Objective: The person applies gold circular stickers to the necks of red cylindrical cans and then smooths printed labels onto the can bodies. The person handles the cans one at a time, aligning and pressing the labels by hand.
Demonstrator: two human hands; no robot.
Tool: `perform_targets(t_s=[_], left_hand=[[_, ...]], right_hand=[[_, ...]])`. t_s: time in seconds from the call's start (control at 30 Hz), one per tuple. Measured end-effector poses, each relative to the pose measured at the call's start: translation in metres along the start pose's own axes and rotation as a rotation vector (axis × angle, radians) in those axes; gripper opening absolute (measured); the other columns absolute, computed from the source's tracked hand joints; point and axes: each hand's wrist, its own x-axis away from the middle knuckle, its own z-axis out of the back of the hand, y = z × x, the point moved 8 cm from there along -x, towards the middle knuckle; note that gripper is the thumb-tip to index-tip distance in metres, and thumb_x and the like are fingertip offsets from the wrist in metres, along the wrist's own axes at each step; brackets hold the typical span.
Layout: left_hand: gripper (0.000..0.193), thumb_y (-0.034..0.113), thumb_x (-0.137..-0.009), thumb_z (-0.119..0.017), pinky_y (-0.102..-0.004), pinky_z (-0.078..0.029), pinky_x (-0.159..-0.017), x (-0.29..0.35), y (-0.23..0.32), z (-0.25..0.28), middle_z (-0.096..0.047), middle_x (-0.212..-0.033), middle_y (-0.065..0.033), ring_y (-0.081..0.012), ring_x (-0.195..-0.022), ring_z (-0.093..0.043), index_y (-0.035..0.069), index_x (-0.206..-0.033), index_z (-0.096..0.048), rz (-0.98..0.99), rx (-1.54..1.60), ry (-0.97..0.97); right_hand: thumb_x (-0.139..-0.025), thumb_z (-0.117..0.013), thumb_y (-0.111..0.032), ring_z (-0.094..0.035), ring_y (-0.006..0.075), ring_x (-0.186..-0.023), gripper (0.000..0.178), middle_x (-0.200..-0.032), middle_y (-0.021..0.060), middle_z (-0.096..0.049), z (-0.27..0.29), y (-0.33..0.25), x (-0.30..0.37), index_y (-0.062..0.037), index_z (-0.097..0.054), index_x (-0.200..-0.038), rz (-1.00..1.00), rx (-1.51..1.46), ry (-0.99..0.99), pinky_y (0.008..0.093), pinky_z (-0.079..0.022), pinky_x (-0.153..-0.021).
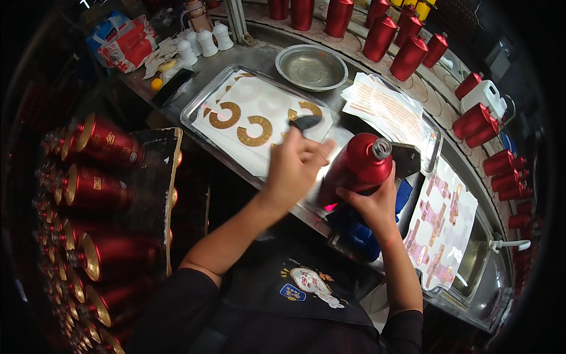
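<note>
My left hand (295, 168), smeared a little by motion, is closed over the tray's near right part. A small black flat piece (308, 122) sticks out beyond its fingertips and seems pinched there. It partly covers one of the gold C-shaped decals (306, 108); more decals (254, 131) lie on white sheets in the metal tray (187, 113). My right hand (377, 203) grips a glossy red bottle (354, 168) by its side. The bottle is tilted, its bare threaded neck pointing up and right. Blue cloth (359, 233) shows beneath the bottle and hand.
A steel bowl (312, 68) stands behind the tray. White strip sheets (386, 106) and pink-gold decal sheets (439, 224) lie to the right, near a sink (471, 271). Red bottles (410, 58) line the curved conveyor; more bottles (97, 189) are stacked at left beside a board (174, 194).
</note>
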Motion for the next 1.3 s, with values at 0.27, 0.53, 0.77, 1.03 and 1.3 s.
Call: perform_targets(t_s=[0.27,0.53,0.77,1.03,1.3], left_hand=[[0.065,0.032,-0.07,-0.088,-0.048,-0.043,-0.102,-0.109,-0.078,0.044,-0.057,-0.129,-0.0148,-0.037,-0.126,-0.052,0.006,-0.12,-0.054,0.117,-1.262,0.04],[0.095,0.052,-0.061,-0.092,-0.0461,-0.037,-0.11,-0.154,-0.098,0.141,-0.056,-0.139,-0.0136,-0.0342,-0.133,-0.047,0.009,-0.135,-0.051,0.328,-1.455,0.102],[0.077,0.046,-0.069,-0.089,-0.0449,-0.043,-0.105,-0.168,-0.1,0.175,-0.062,-0.133,-0.0153,-0.0332,-0.124,-0.06,0.008,-0.128,-0.059,0.402,-1.431,0.216],[0.088,0.041,-0.065,-0.092,-0.0477,-0.047,-0.102,-0.174,-0.1,0.177,-0.062,-0.135,-0.0182,-0.0335,-0.121,-0.064,0.004,-0.134,-0.051,0.435,-1.389,0.17],[0.105,0.053,-0.057,-0.093,-0.0472,-0.037,-0.109,-0.182,-0.104,0.188,-0.06,-0.139,-0.0147,-0.0316,-0.132,-0.054,0.006,-0.14,-0.049,0.521,-1.429,0.138]], right_hand=[[-0.059,-0.093,-0.024,-0.06,0.0309,-0.118,0.085,-0.127,0.014,-0.058,-0.002,0.018,0.003,-0.0021,-0.055,-0.132,0.082,0.007,-0.24,0.0395,-0.047,-0.102],[-0.06,-0.094,-0.024,-0.06,0.0318,-0.117,0.08,-0.125,0.0133,-0.058,-0.007,0.029,0.009,-0.0021,-0.057,-0.128,0.042,0.019,-0.263,0.0405,-0.047,-0.101],[-0.06,-0.093,-0.021,-0.06,0.0314,-0.117,0.08,-0.126,0.0135,-0.057,-0.009,0.04,0.015,-0.0024,-0.057,-0.129,0.003,-0.039,-0.282,0.0403,-0.047,-0.101],[-0.059,-0.094,-0.027,-0.059,0.0327,-0.122,0.088,-0.13,0.0145,-0.057,-0.004,0.029,0.017,-0.002,-0.053,-0.133,0.089,0.011,-0.229,0.0405,-0.048,-0.102],[-0.059,-0.095,-0.024,-0.062,0.032,-0.119,0.096,-0.126,0.0145,-0.062,-0.001,0.029,0.02,-0.0029,-0.046,-0.139,0.04,0.01,-0.203,0.0412,-0.048,-0.102]])
